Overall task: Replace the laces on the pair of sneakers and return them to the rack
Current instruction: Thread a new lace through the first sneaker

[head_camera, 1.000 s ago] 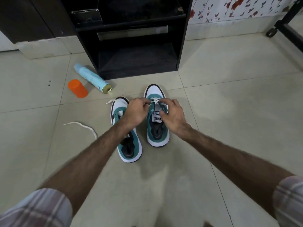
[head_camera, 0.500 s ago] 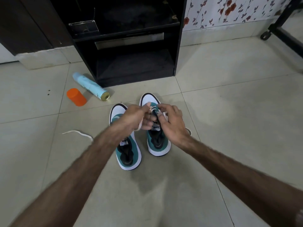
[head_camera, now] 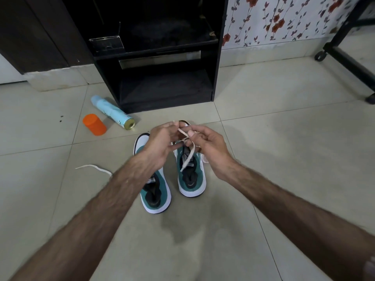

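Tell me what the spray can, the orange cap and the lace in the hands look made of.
Spray can: likely metal, its bare rim shines gold under a pale blue printed coat. Orange cap: probably plastic, smooth and matte. Lace: flat off-white woven fabric, hanging limp.

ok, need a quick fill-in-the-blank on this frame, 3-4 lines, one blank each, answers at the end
1. Both hands, left hand and right hand, hold a white lace above the ____ sneaker of the pair.
2. The blue spray can lies on its ____ on the floor.
3. The cap beside the can is ____ in colour.
4. A loose lace lies on the tiles to the ____ of the left sneaker.

Answers: right; side; orange; left
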